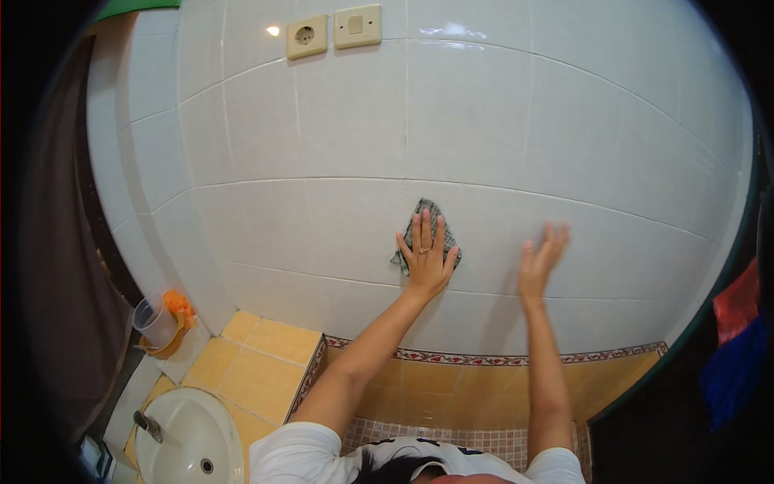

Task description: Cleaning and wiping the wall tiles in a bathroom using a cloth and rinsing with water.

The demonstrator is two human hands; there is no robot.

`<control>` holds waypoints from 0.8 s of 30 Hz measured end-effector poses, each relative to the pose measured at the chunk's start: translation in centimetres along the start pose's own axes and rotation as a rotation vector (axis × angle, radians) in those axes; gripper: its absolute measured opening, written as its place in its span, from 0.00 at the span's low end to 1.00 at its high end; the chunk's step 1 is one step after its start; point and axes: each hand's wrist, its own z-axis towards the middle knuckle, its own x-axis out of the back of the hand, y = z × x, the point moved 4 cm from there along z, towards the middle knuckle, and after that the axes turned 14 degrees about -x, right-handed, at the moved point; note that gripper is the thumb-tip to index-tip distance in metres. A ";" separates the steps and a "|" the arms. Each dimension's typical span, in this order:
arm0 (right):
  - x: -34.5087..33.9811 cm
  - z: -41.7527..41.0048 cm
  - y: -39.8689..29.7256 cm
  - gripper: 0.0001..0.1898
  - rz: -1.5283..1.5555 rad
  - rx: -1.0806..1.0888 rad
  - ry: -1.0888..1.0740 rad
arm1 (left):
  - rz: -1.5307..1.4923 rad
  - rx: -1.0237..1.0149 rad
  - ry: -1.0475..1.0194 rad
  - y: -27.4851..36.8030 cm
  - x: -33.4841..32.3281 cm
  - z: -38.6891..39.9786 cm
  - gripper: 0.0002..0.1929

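My left hand (428,266) presses a checked, dark green and white cloth (426,204) flat against the white tiled wall (351,139). Its fingers are spread over the cloth, with a ring on one of them, and the palm hides the cloth's middle. Crumpled edges of the fabric stick out around the hand. To the right, my right hand (538,263) is raised before the wall with nothing in it. Its fingers are apart and slightly blurred; whether they touch the tiles I cannot tell.
A wall socket (306,37) and a light switch (357,26) sit high on the wall. At lower left, a washbasin (181,460) with a tap (148,425) is set in a yellow tiled counter (263,369). A clear plastic cup (155,320) stands in an orange holder (175,345).
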 end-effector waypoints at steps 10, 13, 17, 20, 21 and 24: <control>-10.8 -8.4 -8.4 0.33 -0.298 0.522 -0.386 | -0.646 0.380 0.601 -3.6 6.7 -4.5 0.20; -9.3 -2.7 -5.3 0.32 -0.414 0.700 -0.174 | -0.418 0.293 0.506 -4.6 6.7 -6.9 0.21; -0.8 11.3 -4.3 0.30 -0.366 0.197 0.090 | -0.093 0.210 0.338 -6.5 7.0 -10.2 0.23; 0.0 13.0 -4.2 0.34 -0.265 0.143 0.285 | 0.014 0.227 0.239 -7.4 3.6 -12.8 0.24; -0.5 12.7 -4.6 0.37 -0.172 0.087 0.337 | 0.009 0.236 0.241 -7.7 2.0 -14.1 0.24; -7.9 3.5 -7.4 0.38 -0.224 0.268 0.123 | 0.219 0.207 0.190 -9.1 -0.8 -16.8 0.26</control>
